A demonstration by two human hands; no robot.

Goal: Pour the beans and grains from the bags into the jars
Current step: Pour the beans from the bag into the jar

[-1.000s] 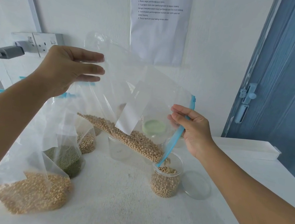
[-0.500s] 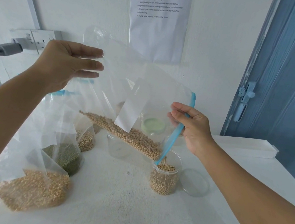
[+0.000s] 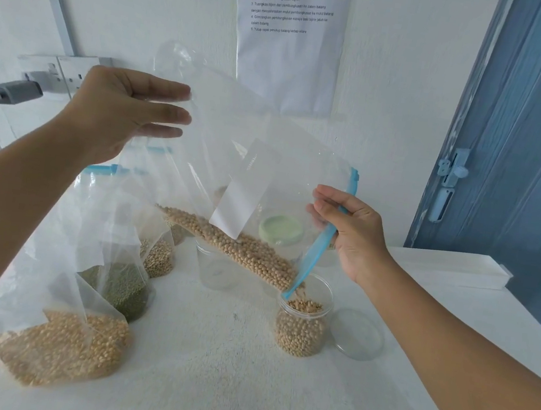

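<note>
White wall with taped instruction sheet point(image 3: 288, 36) and blue door point(image 3: 524, 151) behind a white table point(image 3: 223, 386). Right hand point(image 3: 349, 235): grip narrow, pinching the blue zip edge at the mouth of the clear bag point(image 3: 266, 170), just above the open jar point(image 3: 302, 321). Left hand point(image 3: 120, 115): fingers nearly straight, raising the bag's closed end; thumb side hidden behind the film. Soybeans point(image 3: 239, 252) banked along the lower fold, running down toward the mouth corner, which dips into the jar's rim. Jar judged well over half full. Step in hand, by judgement: metering the pour. Best done by keeping the mouth corner inside the rim, lifting the far end gradually, easing off as the level nears the top. Loose clear lid point(image 3: 357, 334) just beside the jar; empty jar point(image 3: 217, 266) and green-lidded jar point(image 3: 281, 230) behind. Further bags to the left: pale grains point(image 3: 60, 352), green beans point(image 3: 122, 289).
</note>
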